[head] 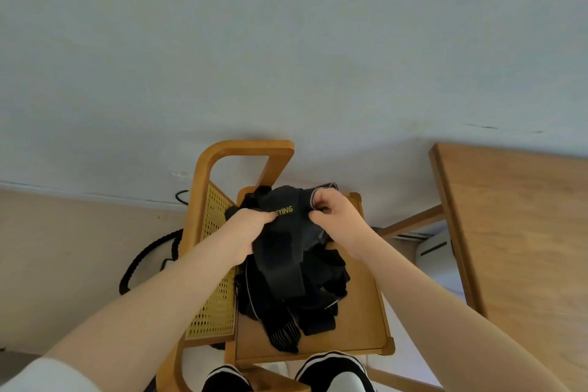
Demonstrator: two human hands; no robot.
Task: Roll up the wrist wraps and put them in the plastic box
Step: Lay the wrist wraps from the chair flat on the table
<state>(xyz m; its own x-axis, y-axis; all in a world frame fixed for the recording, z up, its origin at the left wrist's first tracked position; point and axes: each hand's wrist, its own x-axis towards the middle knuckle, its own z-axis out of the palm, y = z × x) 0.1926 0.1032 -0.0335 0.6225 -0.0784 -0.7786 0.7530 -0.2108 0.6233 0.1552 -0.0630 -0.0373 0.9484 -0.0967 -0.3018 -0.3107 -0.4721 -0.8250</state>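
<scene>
A black wrist wrap (288, 232) with yellow lettering is held up over a wooden chair seat (359, 325). My left hand (246, 231) grips its left side with curled fingers. Its upper right edge is pinched by my right hand (332, 216). Beneath it a pile of several more black wraps (296, 302) lies on the seat, their striped ends trailing toward me. No plastic box is in view.
The chair has a curved wooden frame (203, 175) and a yellow cane panel (216, 296) on its left. A wooden table (521, 232) stands to the right. A black rope (143, 258) lies on the floor at left. My striped slippers (331, 369) show below.
</scene>
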